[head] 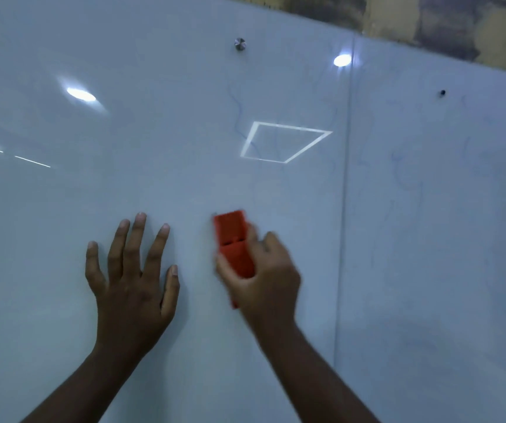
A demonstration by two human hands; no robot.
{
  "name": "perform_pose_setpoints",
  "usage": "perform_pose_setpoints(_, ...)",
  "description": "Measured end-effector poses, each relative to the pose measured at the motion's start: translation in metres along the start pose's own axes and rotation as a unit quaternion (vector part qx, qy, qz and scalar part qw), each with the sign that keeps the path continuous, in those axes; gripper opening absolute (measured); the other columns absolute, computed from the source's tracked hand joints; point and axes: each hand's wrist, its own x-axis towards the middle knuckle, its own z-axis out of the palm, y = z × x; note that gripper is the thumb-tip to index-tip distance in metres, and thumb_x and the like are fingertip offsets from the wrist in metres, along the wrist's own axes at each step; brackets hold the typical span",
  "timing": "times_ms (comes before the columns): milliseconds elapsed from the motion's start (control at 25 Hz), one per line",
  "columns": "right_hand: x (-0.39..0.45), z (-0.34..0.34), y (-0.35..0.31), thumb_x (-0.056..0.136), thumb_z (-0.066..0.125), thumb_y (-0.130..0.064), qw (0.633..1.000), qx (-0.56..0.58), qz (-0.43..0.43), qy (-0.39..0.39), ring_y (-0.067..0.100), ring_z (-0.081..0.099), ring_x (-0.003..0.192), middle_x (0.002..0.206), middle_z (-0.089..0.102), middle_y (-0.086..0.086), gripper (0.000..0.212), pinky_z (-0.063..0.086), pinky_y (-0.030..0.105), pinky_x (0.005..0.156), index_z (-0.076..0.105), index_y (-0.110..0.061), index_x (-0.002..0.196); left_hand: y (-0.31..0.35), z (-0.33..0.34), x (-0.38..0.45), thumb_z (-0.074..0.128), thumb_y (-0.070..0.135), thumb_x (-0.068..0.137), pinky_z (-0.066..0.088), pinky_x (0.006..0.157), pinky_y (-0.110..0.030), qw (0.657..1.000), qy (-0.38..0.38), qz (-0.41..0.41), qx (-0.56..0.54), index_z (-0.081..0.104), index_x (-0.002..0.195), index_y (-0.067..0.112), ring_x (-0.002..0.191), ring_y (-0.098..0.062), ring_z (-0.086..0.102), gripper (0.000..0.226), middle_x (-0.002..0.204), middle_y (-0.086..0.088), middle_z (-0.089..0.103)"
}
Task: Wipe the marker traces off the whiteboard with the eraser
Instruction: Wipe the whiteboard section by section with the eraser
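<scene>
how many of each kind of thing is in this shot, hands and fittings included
hands: 2, the left hand flat on the board, the right hand gripping the eraser
orange eraser: 1
whiteboard panels: 2, the left panel and the right panel
round metal mounting stud: 1
small dark hole: 1
total: 7

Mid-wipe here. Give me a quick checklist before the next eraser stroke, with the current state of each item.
1. Grip on the orange eraser: right hand curled round it, ok.
2. Eraser against the whiteboard: cannot tell, the image is motion-blurred.
3. Left hand out of the stroke path: lies spread on the board left of the eraser, ok.
4. Marker traces gone: not ok, faint blue lines remain above the eraser and on the right panel.
5. Metal mount clear of the eraser: ok, well above.
</scene>
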Motion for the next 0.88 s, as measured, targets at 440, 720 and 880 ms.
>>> perform_pose_setpoints(440, 0.071, -0.032, 0.082, 0.081, 0.068, -0.061, 0.995, -0.036, 0.034, 0.083, 0.022, 0.060, 0.069, 0.080, 0.053, -0.002, 0.059, 0.049, 0.033, 0.058, 0.071, -0.022, 0.125, -0.027, 0.003, 0.134, 0.040, 0.042, 0.109, 0.015, 0.123, -0.065, 0.997, 0.057, 0.051, 0.018, 0.033, 0.166, 0.010, 0.163, -0.033, 0.021, 0.066, 0.177, -0.014, 0.020)
perform_pose_setpoints(720, 0.113, -0.031, 0.082, 0.083, 0.074, -0.056, 0.987, 0.002, 0.108, 0.115, 0.020, 0.055, 0.064, 0.074, 0.051, -0.001, 0.051, 0.041, 0.029, 0.059, 0.073, -0.016, 0.114, -0.020, 0.023, 0.143, 0.034, 0.040, 0.110, 0.012, 0.129, -0.063, 0.996, 0.051, 0.063, 0.025, 0.025, 0.169, 0.009, 0.164, -0.031, 0.019, 0.067, 0.178, -0.012, 0.016)
perform_pose_setpoints(880, 0.080, 0.010, 0.006, 0.078, 0.067, -0.058, 0.997, 0.009, -0.072, 0.034, 0.021, 0.058, 0.073, 0.083, 0.054, -0.002, 0.058, 0.052, 0.034, 0.058, 0.070, -0.020, 0.122, -0.021, 0.023, 0.143, 0.034, 0.042, 0.108, 0.013, 0.129, -0.063, 0.996, 0.053, 0.064, 0.017, 0.026, 0.168, 0.008, 0.164, -0.031, 0.019, 0.069, 0.178, -0.012, 0.017)
